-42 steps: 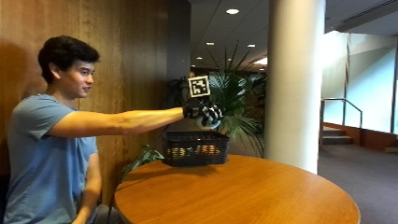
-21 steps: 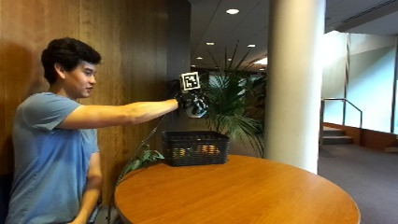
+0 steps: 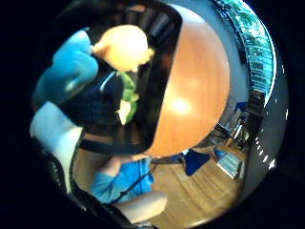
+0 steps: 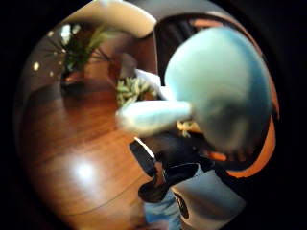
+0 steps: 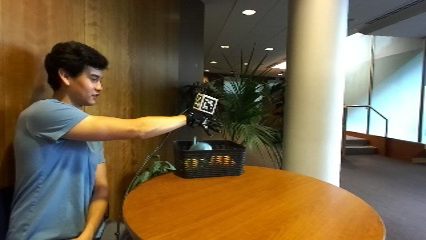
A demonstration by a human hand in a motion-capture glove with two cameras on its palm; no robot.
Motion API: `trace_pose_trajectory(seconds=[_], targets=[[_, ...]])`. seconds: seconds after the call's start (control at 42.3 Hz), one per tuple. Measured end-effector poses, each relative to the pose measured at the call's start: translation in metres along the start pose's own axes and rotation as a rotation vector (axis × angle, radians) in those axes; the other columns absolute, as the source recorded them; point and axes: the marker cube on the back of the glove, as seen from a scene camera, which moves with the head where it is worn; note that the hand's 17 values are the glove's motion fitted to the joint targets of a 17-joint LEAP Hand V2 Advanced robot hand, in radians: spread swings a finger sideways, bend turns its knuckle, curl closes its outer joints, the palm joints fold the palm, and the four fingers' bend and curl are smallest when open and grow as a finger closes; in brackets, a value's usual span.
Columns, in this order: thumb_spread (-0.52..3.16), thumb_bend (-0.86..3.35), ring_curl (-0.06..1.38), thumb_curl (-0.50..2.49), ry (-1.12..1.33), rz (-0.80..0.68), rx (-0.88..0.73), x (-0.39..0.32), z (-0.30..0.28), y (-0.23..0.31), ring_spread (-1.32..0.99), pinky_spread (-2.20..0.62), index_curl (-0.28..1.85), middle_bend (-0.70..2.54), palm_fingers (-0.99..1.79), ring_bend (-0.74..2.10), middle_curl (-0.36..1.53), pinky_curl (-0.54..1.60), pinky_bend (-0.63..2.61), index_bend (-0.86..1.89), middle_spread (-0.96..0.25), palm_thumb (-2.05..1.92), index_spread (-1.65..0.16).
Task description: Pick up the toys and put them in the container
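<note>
Above the black mesh basket point(image 5: 209, 159) on the round wooden table point(image 5: 266, 210), the gloved right hand point(image 5: 202, 121) hangs with fingers released, apart from the pale blue plush toy point(image 5: 200, 146) poking above the rim. The little-finger palm view shows the blue toy point(image 3: 64, 71) in the basket point(image 3: 159, 81) with a yellow plush point(image 3: 124, 47). In the thumb-side view the blue toy point(image 4: 216, 86) looms close.

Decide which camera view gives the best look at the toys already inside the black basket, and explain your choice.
The little finger side palm view: it looks down into the black basket, showing a yellow toy beside a blue toy. The outside view shows toys only through the basket's mesh. The thumb side view is mostly filled by one pale blue toy.
</note>
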Motion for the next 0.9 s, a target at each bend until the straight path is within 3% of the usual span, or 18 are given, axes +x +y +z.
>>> trace_pose_trajectory(seconds=[0.047, 0.26, 0.379, 0.497, 0.639, 0.757, 0.899], targets=[[0.99, -0.15, 0.53, 0.62, 0.008, -0.004, 0.023, 0.008, -0.001, 0.001, -0.18, -0.22, 0.2, 0.09, -0.32, 0.83, 0.51, 0.52, 1.65, -0.03, -0.04, 0.0, -0.28], [1.02, -0.09, 0.36, 0.49, 0.113, -0.049, 0.122, 0.066, -0.012, 0.004, 0.0, -0.03, 0.16, 0.1, -0.39, 0.49, 0.4, 0.47, 1.65, 0.07, 0.1, -0.09, -0.26], [1.04, -0.08, 0.34, 0.43, 0.088, 0.004, 0.149, 0.095, -0.019, 0.001, 0.06, 0.02, 0.15, 0.09, -0.36, 0.42, 0.35, 0.45, 1.63, 0.06, 0.12, -0.09, -0.26], [1.05, -0.08, 0.33, 0.38, 0.084, 0.182, 0.178, 0.089, -0.025, -0.015, 0.09, 0.05, 0.15, 0.09, -0.34, 0.38, 0.32, 0.43, 1.6, 0.06, 0.13, -0.09, -0.26], [1.06, -0.07, 0.32, 0.34, -0.002, 0.296, 0.212, 0.15, -0.023, -0.005, 0.11, 0.08, 0.14, 0.1, -0.32, 0.35, 0.28, 0.4, 1.56, 0.06, 0.13, -0.09, -0.26], [1.06, -0.07, 0.32, 0.31, 0.074, 0.267, 0.216, 0.217, -0.008, 0.018, 0.12, 0.09, 0.14, 0.1, -0.31, 0.33, 0.26, 0.38, 1.52, 0.07, 0.13, -0.09, -0.26], [1.08, -0.06, 0.31, 0.28, -0.002, 0.195, 0.254, 0.26, 0.002, 0.049, 0.13, 0.09, 0.13, 0.13, -0.29, 0.3, 0.25, 0.36, 1.47, 0.07, 0.13, -0.07, -0.27]])
